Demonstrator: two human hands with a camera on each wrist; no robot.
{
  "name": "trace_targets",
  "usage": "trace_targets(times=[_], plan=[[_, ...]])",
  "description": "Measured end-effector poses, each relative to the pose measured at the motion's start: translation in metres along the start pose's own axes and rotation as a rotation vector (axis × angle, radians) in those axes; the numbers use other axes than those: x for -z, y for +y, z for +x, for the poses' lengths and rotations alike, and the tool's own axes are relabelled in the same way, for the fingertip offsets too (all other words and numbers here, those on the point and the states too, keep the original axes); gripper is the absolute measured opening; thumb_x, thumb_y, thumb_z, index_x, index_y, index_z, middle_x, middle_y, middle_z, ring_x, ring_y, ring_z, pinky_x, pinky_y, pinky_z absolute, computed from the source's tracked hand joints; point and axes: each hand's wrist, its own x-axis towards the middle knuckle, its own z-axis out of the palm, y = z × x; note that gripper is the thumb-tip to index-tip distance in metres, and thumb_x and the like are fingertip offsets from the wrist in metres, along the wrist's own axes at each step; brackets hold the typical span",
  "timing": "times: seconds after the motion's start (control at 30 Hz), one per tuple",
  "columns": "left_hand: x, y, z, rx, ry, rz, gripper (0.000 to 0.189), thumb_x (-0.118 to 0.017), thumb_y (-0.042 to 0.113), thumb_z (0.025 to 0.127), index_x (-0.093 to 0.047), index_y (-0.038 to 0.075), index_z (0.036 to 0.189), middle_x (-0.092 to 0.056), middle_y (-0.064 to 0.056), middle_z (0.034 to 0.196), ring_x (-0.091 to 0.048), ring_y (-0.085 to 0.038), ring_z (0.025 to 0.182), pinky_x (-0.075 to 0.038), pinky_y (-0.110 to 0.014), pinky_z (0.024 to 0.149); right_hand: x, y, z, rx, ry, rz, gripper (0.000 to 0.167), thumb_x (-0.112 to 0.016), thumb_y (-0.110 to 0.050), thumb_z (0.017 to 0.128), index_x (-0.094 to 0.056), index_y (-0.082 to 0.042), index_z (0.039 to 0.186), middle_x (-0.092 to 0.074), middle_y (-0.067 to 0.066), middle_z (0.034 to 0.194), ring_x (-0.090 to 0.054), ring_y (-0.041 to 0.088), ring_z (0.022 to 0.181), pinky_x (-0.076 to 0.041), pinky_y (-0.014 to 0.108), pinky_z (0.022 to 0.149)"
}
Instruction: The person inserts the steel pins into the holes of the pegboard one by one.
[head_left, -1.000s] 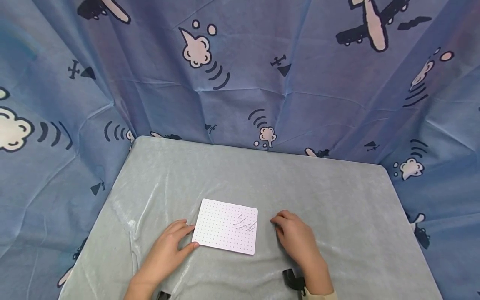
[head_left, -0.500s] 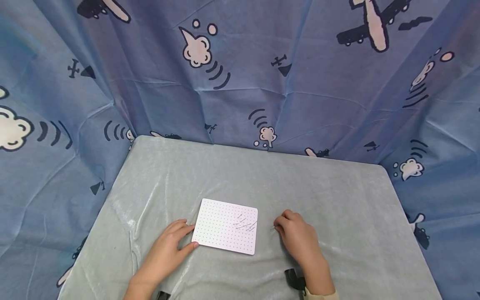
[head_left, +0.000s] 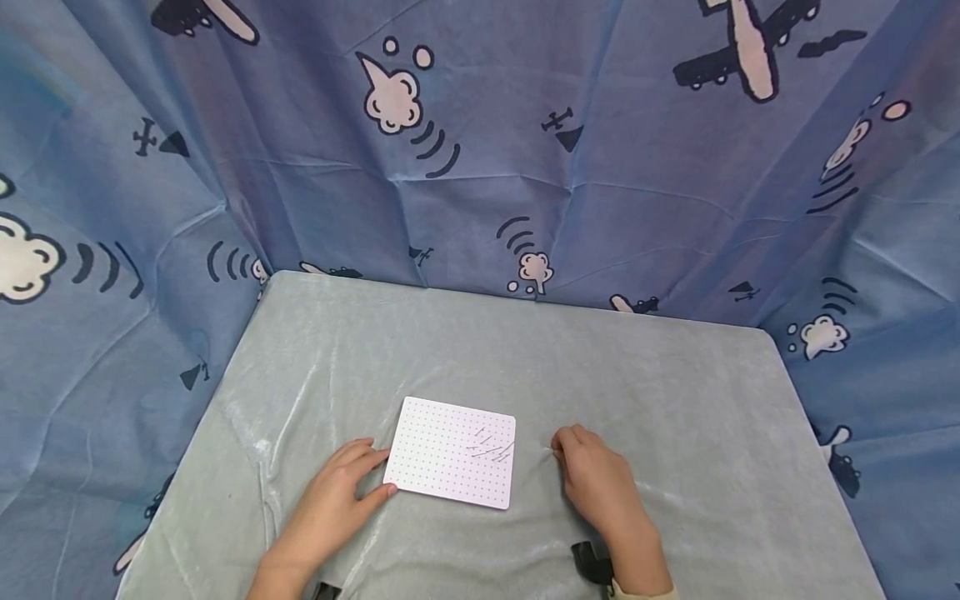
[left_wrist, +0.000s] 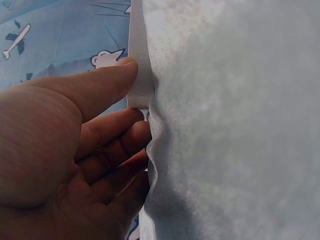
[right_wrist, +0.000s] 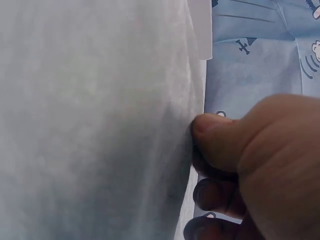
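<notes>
A white board with rows of small holes lies on the cloth-covered table, slightly turned. Several thin grey pins slant up from its right part. My left hand rests at the board's left side, thumb and index finger touching its edge; in the left wrist view the thumb lies against the board's side. To the right of the board, my right hand pinches low over the cloth. A thin pale sliver like a pin shows at its fingertips. In the right wrist view whatever the fingertips hold is hidden.
Grey plush cloth covers the table, with creases at the left. A blue curtain printed with planes and clouds surrounds the far and side edges. A black wrist device sits by the right wrist.
My right hand has drawn slightly to the right, its fingertips closing, and a thin pale sliver now shows there. The left hand and the board stay put.
</notes>
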Motion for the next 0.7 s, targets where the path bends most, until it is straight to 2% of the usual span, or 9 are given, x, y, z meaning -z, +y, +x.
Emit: trace_targets(times=[0.13, 0.23, 0.33, 0.47, 0.57, 0.7], plan=[[0.0, 0.001, 0.0, 0.002, -0.003, -0.004, 0.049, -0.097, 0.021, 0.084, -0.079, 0.006, 0.126, -0.07, -0.017, 0.139, -0.063, -0.036, 0.136, -0.053, -0.054, 0.114, 0.002, 0.003, -0.002, 0.013, 0.034, 0.013, 0.012, -0.078, -0.003, 0.1, -0.071, -0.007, 0.108, -0.067, 0.004, 0.097, -0.07, 0.028, 0.089, -0.061, 0.045, 0.062], [0.001, 0.001, 0.0, 0.003, -0.003, -0.006, 0.049, -0.097, 0.021, 0.083, -0.079, 0.006, 0.126, -0.07, -0.016, 0.139, -0.063, -0.037, 0.136, -0.053, -0.054, 0.114, 0.005, 0.004, -0.002, 0.017, 0.062, 0.04, 0.013, -0.078, -0.003, 0.1, -0.073, -0.006, 0.111, -0.068, 0.005, 0.099, -0.071, 0.028, 0.091, -0.062, 0.046, 0.064], [0.001, 0.001, 0.0, 0.001, 0.0, -0.004, 0.049, -0.097, 0.021, 0.084, -0.079, 0.006, 0.126, -0.07, -0.016, 0.139, -0.063, -0.036, 0.136, -0.053, -0.053, 0.114, 0.009, 0.002, 0.001, 0.019, 0.103, 0.093, 0.012, -0.08, -0.005, 0.1, -0.072, -0.009, 0.108, -0.069, 0.002, 0.098, -0.069, 0.021, 0.085, -0.061, 0.04, 0.064], [0.001, 0.001, 0.0, -0.009, 0.01, -0.003, 0.048, -0.097, 0.021, 0.084, -0.079, 0.007, 0.126, -0.07, -0.015, 0.139, -0.063, -0.036, 0.135, -0.052, -0.053, 0.114, 0.014, -0.003, 0.008, 0.034, 0.159, 0.174, 0.014, -0.082, -0.008, 0.098, -0.073, -0.013, 0.107, -0.068, -0.006, 0.09, -0.057, 0.007, 0.069, -0.052, 0.029, 0.057], [0.0, 0.001, 0.0, -0.014, 0.015, -0.01, 0.047, -0.096, 0.02, 0.084, -0.08, 0.007, 0.126, -0.07, -0.015, 0.139, -0.063, -0.036, 0.135, -0.052, -0.053, 0.115, 0.016, -0.008, 0.013, 0.058, 0.203, 0.222, 0.018, -0.083, -0.006, 0.095, -0.074, -0.015, 0.106, -0.068, -0.009, 0.086, -0.047, 0.002, 0.063, -0.044, 0.024, 0.053], [0.0, 0.001, 0.001, -0.014, 0.014, -0.022, 0.045, -0.095, 0.019, 0.086, -0.08, 0.008, 0.126, -0.07, -0.014, 0.139, -0.063, -0.035, 0.135, -0.052, -0.054, 0.115, 0.014, -0.016, 0.017, 0.085, 0.266, 0.309, 0.023, -0.086, -0.002, 0.09, -0.074, -0.016, 0.104, -0.072, -0.008, 0.086, -0.046, -0.001, 0.062, -0.043, 0.022, 0.053]])
